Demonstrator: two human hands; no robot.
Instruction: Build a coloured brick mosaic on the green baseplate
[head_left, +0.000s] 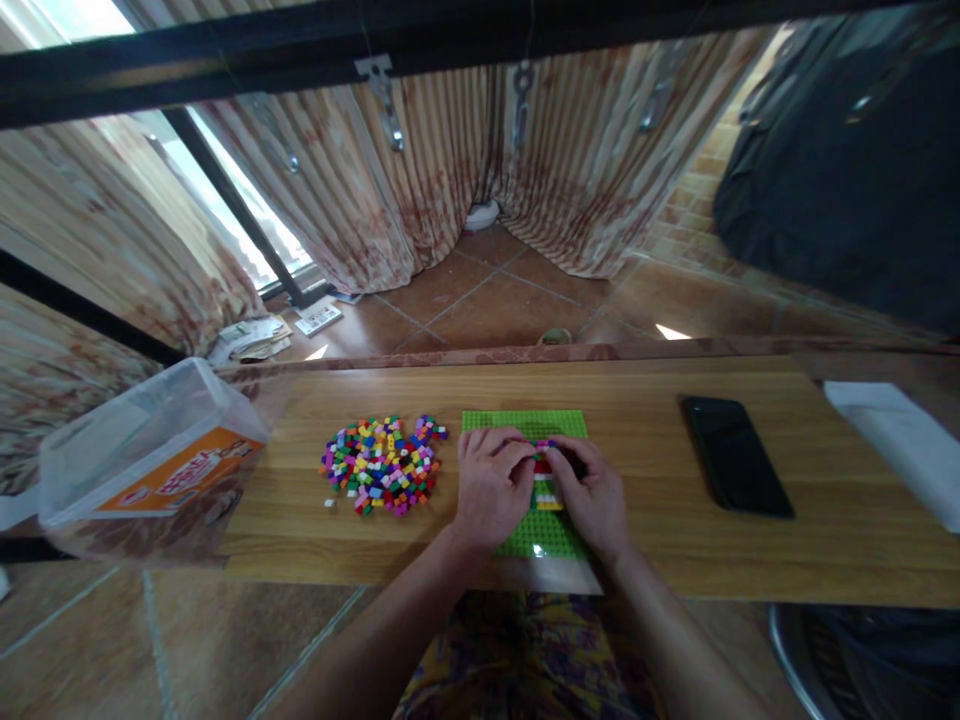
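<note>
A green studded baseplate lies on the table, partly under both hands. Short rows of toy bricks in yellow, white, red and other colours run along its middle. My left hand comes at them from the left, with its fingers bent and closed. From the other side, my right hand has its thumb and fingers closed at the same spot. Small pink and purple bricks show between the two sets of fingertips at the far end of the rows. Fingers hide part of those bricks.
Left of the baseplate is a pile of loose mixed-colour bricks. A clear plastic box with an orange label stands at the table's left end. To the right lie a black phone and white paper on the wooden table.
</note>
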